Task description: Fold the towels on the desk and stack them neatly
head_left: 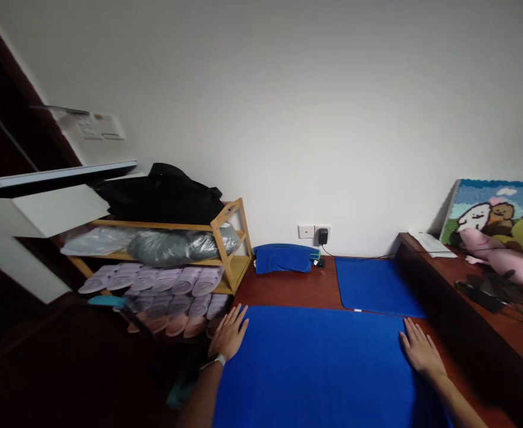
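room in a home, slippers [181, 282] on a wooden rack [222, 254], pink plush toy [504, 258], cartoon picture [495, 205]

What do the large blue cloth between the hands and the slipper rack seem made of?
Large blue cloth: probably matte fabric, since it lies flat without shine; weave too fine to tell. Slipper rack: likely wood or bamboo, smooth-finished, judging by its yellow-brown bars.
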`<state>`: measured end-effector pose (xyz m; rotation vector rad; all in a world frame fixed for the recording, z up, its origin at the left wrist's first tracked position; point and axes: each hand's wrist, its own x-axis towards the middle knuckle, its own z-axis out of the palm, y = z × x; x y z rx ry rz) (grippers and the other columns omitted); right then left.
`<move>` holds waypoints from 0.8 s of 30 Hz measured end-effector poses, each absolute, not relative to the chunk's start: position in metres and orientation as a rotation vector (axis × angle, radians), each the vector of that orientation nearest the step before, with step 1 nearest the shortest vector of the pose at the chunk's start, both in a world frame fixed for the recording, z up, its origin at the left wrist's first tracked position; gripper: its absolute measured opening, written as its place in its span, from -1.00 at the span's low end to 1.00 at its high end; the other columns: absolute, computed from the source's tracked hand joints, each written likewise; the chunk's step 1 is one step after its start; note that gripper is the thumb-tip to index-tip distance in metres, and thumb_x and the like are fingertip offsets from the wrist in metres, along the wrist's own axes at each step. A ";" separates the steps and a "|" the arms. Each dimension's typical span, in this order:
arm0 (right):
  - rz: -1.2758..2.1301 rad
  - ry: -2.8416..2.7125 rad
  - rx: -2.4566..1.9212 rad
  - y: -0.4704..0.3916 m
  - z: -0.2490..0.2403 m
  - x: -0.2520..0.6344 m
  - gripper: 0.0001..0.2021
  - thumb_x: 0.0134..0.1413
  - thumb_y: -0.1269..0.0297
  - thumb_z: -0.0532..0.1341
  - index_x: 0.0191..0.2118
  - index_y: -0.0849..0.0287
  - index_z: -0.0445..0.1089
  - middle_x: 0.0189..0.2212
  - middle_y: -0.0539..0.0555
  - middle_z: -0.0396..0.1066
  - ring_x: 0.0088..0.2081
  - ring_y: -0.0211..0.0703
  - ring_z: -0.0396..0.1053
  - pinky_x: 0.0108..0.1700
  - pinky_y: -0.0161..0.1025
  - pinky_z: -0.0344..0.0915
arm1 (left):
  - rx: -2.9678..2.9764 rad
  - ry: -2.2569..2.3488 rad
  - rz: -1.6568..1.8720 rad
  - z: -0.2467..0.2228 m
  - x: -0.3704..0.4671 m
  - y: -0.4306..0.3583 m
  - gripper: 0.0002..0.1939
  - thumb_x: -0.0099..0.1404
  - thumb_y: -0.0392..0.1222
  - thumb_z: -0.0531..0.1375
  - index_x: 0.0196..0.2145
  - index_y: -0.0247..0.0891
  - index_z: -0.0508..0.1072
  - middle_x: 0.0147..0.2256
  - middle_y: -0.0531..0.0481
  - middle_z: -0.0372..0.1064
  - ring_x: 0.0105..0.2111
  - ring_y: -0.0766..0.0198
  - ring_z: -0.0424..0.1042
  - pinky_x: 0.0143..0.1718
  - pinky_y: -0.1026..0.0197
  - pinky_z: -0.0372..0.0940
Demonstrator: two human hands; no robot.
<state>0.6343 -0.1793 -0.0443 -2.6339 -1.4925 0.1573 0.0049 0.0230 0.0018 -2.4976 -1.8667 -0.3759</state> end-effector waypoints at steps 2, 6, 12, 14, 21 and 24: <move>0.187 -1.479 -2.648 -0.177 -0.044 0.640 -0.24 0.28 -0.03 -0.28 0.49 0.24 -0.09 0.49 0.10 -0.11 0.48 0.00 -0.15 0.46 0.10 -0.16 | -2.505 -1.865 -0.378 0.004 0.006 0.021 -0.44 0.52 0.05 -0.09 0.40 -0.08 0.17 0.43 -0.04 0.06 0.41 0.14 0.06 0.41 -0.06 -0.02; 0.201 -1.399 -2.720 -0.162 -0.029 0.629 -0.25 0.27 0.04 -0.27 0.44 0.34 0.03 0.46 0.19 -0.04 0.45 0.12 -0.05 0.42 0.20 -0.07 | -2.515 -1.881 -0.384 0.005 0.008 0.016 -0.43 0.53 0.05 -0.10 0.40 -0.12 0.17 0.43 -0.06 0.05 0.42 0.12 0.04 0.41 -0.06 -0.04; 0.072 -1.822 -2.231 -0.106 0.024 0.446 -0.28 0.35 0.01 -0.26 0.41 0.38 0.11 0.42 0.23 0.09 0.45 0.05 -0.04 0.46 0.02 -0.11 | -2.500 -1.885 -0.441 0.002 0.008 0.013 -0.43 0.52 0.05 -0.09 0.40 -0.07 0.17 0.43 -0.04 0.04 0.42 0.11 0.03 0.42 -0.07 -0.05; 0.207 -1.950 -2.041 -0.088 0.040 0.355 -0.27 0.39 -0.06 -0.26 0.45 0.32 0.02 0.45 0.16 -0.01 0.47 0.02 -0.13 0.47 0.02 -0.18 | -2.503 -1.887 -0.440 0.000 0.008 0.013 -0.43 0.53 0.05 -0.10 0.40 -0.08 0.17 0.43 -0.04 0.04 0.42 0.11 0.03 0.42 -0.07 -0.06; 0.561 -2.153 -1.805 -0.052 0.047 0.205 -0.31 0.41 -0.03 -0.26 0.49 0.23 -0.15 0.49 0.12 -0.21 0.50 0.00 -0.30 0.48 0.14 -0.32 | -2.498 -1.854 -0.457 -0.009 0.004 0.020 -0.43 0.52 0.06 -0.10 0.41 -0.07 0.15 0.43 -0.04 0.05 0.42 0.10 0.03 0.41 -0.08 -0.04; 0.524 -2.096 -1.918 -0.057 0.040 0.242 -0.31 0.41 -0.02 -0.26 0.49 0.27 -0.16 0.49 0.13 -0.23 0.50 -0.03 -0.33 0.48 0.09 -0.36 | -2.505 -1.845 -0.439 -0.007 0.003 0.021 -0.43 0.52 0.06 -0.10 0.40 -0.08 0.16 0.43 -0.04 0.05 0.42 0.10 0.04 0.41 -0.08 -0.03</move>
